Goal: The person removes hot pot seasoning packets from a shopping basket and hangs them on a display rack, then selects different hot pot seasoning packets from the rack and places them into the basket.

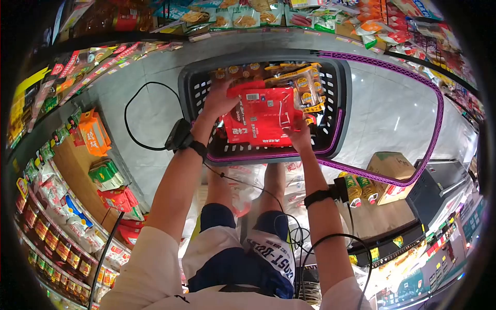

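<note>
A shiny red food packet point(264, 114) with white print and a barcode is spread between my two hands, over the shopping basket point(342, 98). My left hand point(220, 99) grips its upper left edge, fingers partly hidden behind it. At the lower right side, my right hand point(299, 136) is closed on the packet's edge. The basket is dark grey with slotted walls, and its purple handle point(439, 111) lies folded out to the right. Beside the packet, inside the basket, are brown and yellow snack packs point(306, 89); the red packet covers much of the basket's contents.
Shelves of bagged snacks point(245, 16) line the far side. On the left, an orange packet point(94, 135) and green packets point(106, 174) lie on a low wooden shelf. To the right stand a cardboard box point(388, 168) and oil bottles point(353, 190). Black cables hang from my wrists.
</note>
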The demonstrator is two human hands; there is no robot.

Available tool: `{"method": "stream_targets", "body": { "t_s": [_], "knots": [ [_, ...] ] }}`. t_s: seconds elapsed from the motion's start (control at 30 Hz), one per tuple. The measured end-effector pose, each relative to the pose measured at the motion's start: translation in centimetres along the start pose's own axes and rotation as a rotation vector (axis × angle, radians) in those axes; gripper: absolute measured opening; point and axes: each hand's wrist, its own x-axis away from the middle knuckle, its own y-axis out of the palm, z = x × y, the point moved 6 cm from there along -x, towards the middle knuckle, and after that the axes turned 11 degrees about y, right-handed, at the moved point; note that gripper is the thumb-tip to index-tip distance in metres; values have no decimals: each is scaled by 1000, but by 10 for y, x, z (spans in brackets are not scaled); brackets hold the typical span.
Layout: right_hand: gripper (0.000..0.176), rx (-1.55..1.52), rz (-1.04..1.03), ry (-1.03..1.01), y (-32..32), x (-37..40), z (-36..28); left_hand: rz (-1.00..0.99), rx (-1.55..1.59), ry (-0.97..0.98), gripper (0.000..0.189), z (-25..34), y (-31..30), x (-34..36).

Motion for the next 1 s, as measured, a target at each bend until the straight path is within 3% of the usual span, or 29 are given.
{"method": "stream_targets", "body": {
  "t_s": [0.03, 0.1, 0.13, 0.2, 0.23, 0.33, 0.43, 0.57, 0.67, 0.7, 0.77, 0.9, 0.97, 1.0],
  "knots": [
    [42, 22, -11, -9, 5, -1, 5, -36, -159, 12, 69, 9, -2, 0],
    [46, 118, 30, -132, 8, 3, -3, -318, -221, -45, 76, 26, -2, -1],
    [46, -60, -34, 5, 11, 6, -5, -458, -256, -74, 80, 28, 1, 1],
    [46, -413, -166, 289, 23, 16, 1, -348, -235, -64, 77, 28, 5, 5],
    [41, -372, -125, 277, 28, 17, 0, -266, -237, -44, 73, 27, 8, 8],
    [34, 8, -266, 251, 37, 20, 1, -133, -184, 54, 61, 26, 16, 9],
    [30, 642, -281, -138, 56, 28, -4, -108, -124, 63, 52, 32, 12, 16],
    [31, 378, -257, -37, 71, 47, 0, -54, -253, 99, 42, 43, -9, 33],
    [26, 23, -320, 185, 72, 71, -22, -122, -93, 188, 37, 28, -11, 39],
    [24, -110, -341, 289, 74, 76, -27, -191, -45, 128, 37, 23, -12, 41],
    [21, 144, -301, 105, 81, 65, -8, -325, 54, 11, 38, 20, -15, 43],
    [19, 553, -167, -172, 66, 94, -64, -25, 51, 155, 25, 15, -13, 60],
    [19, 688, -132, -203, 55, 120, -101, 186, 13, 265, 24, 18, -13, 82],
    [19, 757, -104, -217, 46, 135, -116, 113, 205, 270, 25, 14, -4, 87]
  ]
}}
